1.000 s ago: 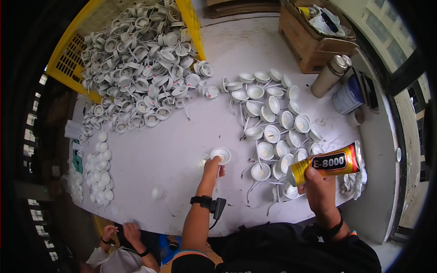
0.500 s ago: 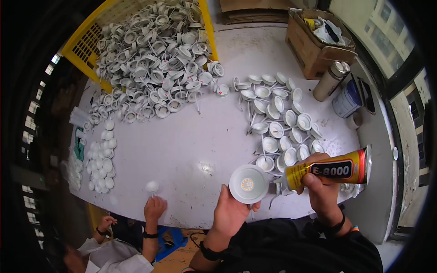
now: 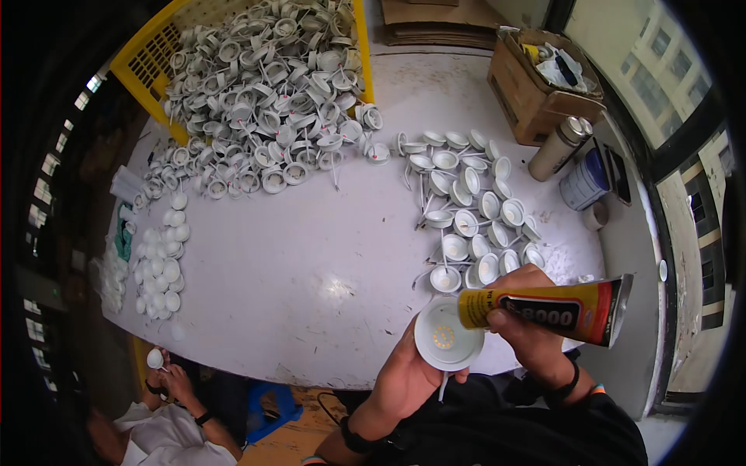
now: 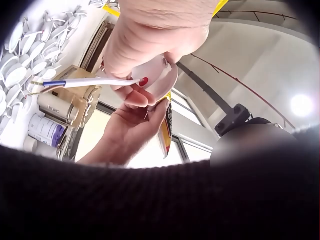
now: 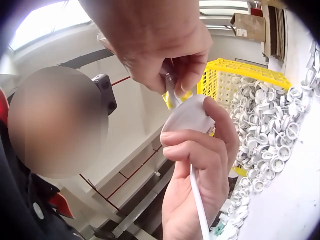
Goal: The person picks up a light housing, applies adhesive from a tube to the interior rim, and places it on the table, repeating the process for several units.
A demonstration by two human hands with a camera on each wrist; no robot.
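My left hand (image 3: pixel 406 379) holds a round white LED downlight (image 3: pixel 443 335) with its bowl turned up. A ring of small yellow LEDs shows at the bottom of the bowl. From the underside hangs a white cable (image 5: pixel 198 200); its bared blue and brown wire ends show in the left wrist view. In my right hand (image 3: pixel 535 340) is a yellow and black E-8000 glue tube (image 3: pixel 556 317), gripped around its body and lying sideways. The tube's nozzle end (image 5: pixel 172 90) points down at the light's rim in the right wrist view.
Several similar downlights (image 3: pixel 466 224) lie right of centre. A yellow crate (image 3: pixel 144 74) spills white ring-shaped fittings (image 3: pixel 268 120) at the back left. White domes (image 3: pixel 162 268) cluster at the left. A flask (image 3: pixel 556 151), a tub (image 3: pixel 583 182) and a cardboard box (image 3: pixel 528 89) stand right. Another person's hands (image 3: pixel 172 379) hold a small white piece.
My left hand has drawn the downlight from the table toward my body, under the glue tube. The tube has tilted downward at its tail. The other person has lifted a white piece off the table.
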